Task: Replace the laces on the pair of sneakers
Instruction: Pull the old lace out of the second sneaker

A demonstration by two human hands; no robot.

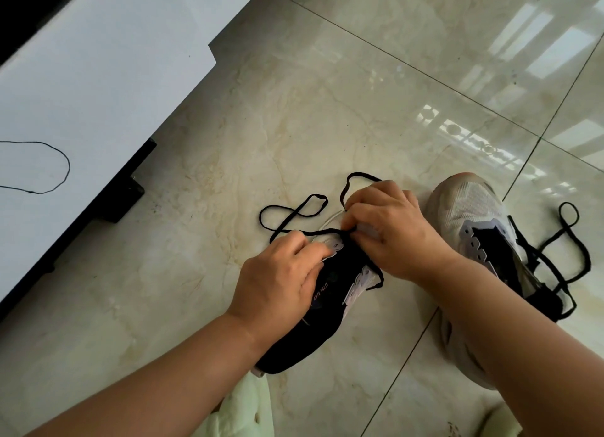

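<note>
Both hands are working at the front eyelets of the near sneaker, a low shoe with a black tongue and pale lilac eyelet strips, lying on the glossy beige marble-tile floor.

Left hand: fingers are curling over the left side of that shoe's upper, fingertips pressing on the lilac strip, gripping the shoe. Not apart; closed round the upper.

Right hand: thumb and forefinger are pinching together on the thin black flat lace right at the frontmost eyelet. The remaining fingers are curling in above the toe.

The lace is trailing away from the near sneaker's toe in two loose loops on the floor, to the left and beyond; a short length is hanging off the shoe's right side.

Second sneaker, white mesh toe with the same lilac trim, is standing just right of the near sneaker, behind the right forearm, its own black lace spilling further right.

White low cabinet is sitting well left of the near sneaker, carrying a thin black thread loop.
</note>
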